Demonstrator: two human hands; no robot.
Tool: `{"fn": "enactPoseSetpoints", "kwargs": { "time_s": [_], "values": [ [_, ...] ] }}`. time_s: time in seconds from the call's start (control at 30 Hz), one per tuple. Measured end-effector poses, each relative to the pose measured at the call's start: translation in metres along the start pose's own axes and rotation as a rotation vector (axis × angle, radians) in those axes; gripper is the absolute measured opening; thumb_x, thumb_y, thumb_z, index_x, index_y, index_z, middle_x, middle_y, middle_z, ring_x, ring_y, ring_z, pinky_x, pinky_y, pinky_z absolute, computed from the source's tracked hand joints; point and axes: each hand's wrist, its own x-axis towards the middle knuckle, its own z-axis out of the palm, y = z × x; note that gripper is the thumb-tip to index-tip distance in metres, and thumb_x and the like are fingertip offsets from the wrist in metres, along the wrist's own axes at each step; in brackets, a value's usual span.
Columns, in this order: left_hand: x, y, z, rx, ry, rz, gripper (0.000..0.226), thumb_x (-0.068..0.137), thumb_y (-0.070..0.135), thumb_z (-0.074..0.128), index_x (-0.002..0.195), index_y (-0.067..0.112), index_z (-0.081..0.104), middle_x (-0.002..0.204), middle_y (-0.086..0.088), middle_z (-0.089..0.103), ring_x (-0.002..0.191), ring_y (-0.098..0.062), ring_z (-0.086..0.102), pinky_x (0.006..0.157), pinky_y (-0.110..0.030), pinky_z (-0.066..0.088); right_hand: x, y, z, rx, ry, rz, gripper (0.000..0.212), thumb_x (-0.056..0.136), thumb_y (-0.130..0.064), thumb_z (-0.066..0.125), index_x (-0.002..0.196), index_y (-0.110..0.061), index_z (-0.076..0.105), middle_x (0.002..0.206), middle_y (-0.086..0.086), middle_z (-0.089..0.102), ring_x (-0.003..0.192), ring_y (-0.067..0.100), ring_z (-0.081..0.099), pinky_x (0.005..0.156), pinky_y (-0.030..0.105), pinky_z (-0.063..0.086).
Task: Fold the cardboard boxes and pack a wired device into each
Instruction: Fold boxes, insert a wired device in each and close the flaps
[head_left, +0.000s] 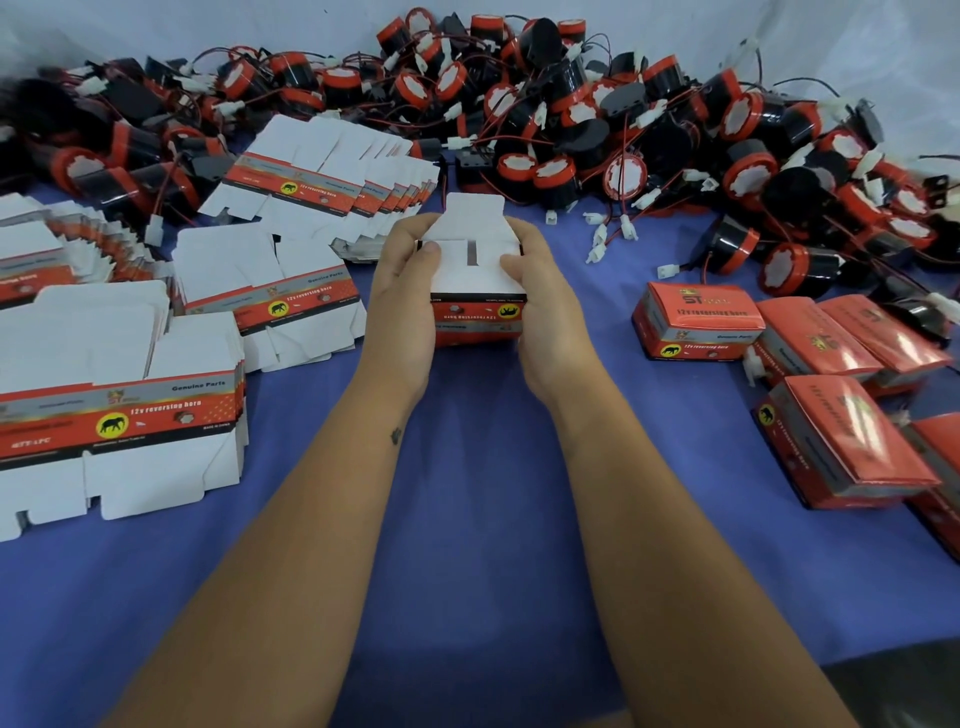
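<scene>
A small red and white cardboard box (475, 280) stands on the blue cloth at the centre, printed side toward me, its white end flaps folded over and one tab sticking up at the far side. My left hand (402, 291) grips its left side, thumb pressing a white flap. On the right side, my right hand (543, 306) grips the box with its thumb on the other flap. A large heap of black and red wired devices (597, 119) with white plugs lies across the back.
Stacks of flat unfolded boxes (119, 395) cover the left side, with more fanned out behind (332, 176). Several closed red boxes (698, 327) lie at the right. Blue cloth (478, 519) covers the table between my forearms.
</scene>
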Motion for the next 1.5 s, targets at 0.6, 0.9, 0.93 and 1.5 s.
{"fn": "enactPoseSetpoints", "kwargs": {
  "time_s": [0.6, 0.9, 0.93, 1.5],
  "values": [
    [-0.0001, -0.0041, -0.0027, 0.103, -0.032, 0.025, 0.023, 0.083, 0.015, 0.052, 0.082, 0.036, 0.062, 0.087, 0.020, 0.064, 0.081, -0.006, 0.064, 0.062, -0.026, 0.053, -0.0047, -0.0011, 0.0029, -0.111, 0.084, -0.104, 0.029, 0.089, -0.001, 0.046, 0.091, -0.025, 0.060, 0.093, 0.002, 0.061, 0.078, 0.015, 0.058, 0.059, 0.026, 0.050],
    [-0.0015, -0.0032, -0.0012, 0.121, 0.000, 0.036, 0.035, 0.083, 0.002, 0.050, 0.089, 0.034, 0.063, 0.088, 0.019, 0.065, 0.078, -0.003, 0.064, 0.060, -0.023, 0.053, -0.0046, -0.0025, 0.0043, -0.083, 0.163, -0.086, 0.042, 0.080, 0.013, 0.048, 0.098, -0.024, 0.056, 0.101, 0.001, 0.061, 0.083, 0.013, 0.059, 0.060, 0.024, 0.052],
    [-0.0014, -0.0031, -0.0015, 0.112, -0.002, 0.037, 0.035, 0.082, 0.002, 0.050, 0.092, 0.033, 0.063, 0.091, 0.015, 0.066, 0.079, -0.005, 0.064, 0.061, -0.023, 0.053, -0.0049, -0.0030, 0.0043, -0.081, 0.163, -0.085, 0.043, 0.080, 0.013, 0.048, 0.100, -0.023, 0.056, 0.104, 0.003, 0.060, 0.084, 0.013, 0.059, 0.061, 0.024, 0.052],
    [-0.0036, -0.0044, -0.0013, 0.068, 0.002, 0.039, 0.022, 0.092, 0.018, 0.052, 0.107, 0.030, 0.061, 0.102, 0.017, 0.063, 0.089, 0.001, 0.064, 0.068, -0.021, 0.054, -0.0078, -0.0047, 0.0057, -0.147, 0.281, -0.135, 0.023, 0.099, -0.020, 0.045, 0.085, -0.028, 0.061, 0.083, -0.012, 0.059, 0.075, -0.001, 0.057, 0.068, 0.019, 0.046]
  ]
}}
